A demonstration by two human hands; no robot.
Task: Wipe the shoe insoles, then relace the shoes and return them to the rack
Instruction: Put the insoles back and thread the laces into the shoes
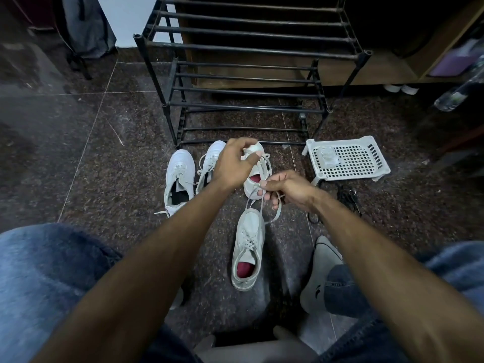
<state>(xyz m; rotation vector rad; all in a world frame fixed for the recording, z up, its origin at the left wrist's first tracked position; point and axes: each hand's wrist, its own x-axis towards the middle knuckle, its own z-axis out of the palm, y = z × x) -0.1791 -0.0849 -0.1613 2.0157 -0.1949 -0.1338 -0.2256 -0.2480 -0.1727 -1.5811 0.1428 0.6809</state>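
both arms reach forward and down from the bottom of the view, over jeans-clad knees, to a shoe (255,166) on the dark floor (104,166) just in front of the rack (246,74). the left hand (233,163) hovers palm down over the shoe's toe, wrist bent, fingers curled, thumb and forefinger pinched together near the toe on what looks like a lace end; the exact hold is hard to tell. the right hand (285,188) sits just beside the shoe's red-lined opening, knuckles up, fingers curled tight around the lace (275,218), which loops down from the fist towards a 2nd shoe (247,247). that 2nd shoe lies nearer the person, laced, toe pointing away, red lining showing. 2 white shoes (180,179) stand to the left, side by side, laces loose. a white perforated tray (361,158) sits upside down to the right, with a small clear object on top. a grey-socked foot (322,273) rests at lower right.
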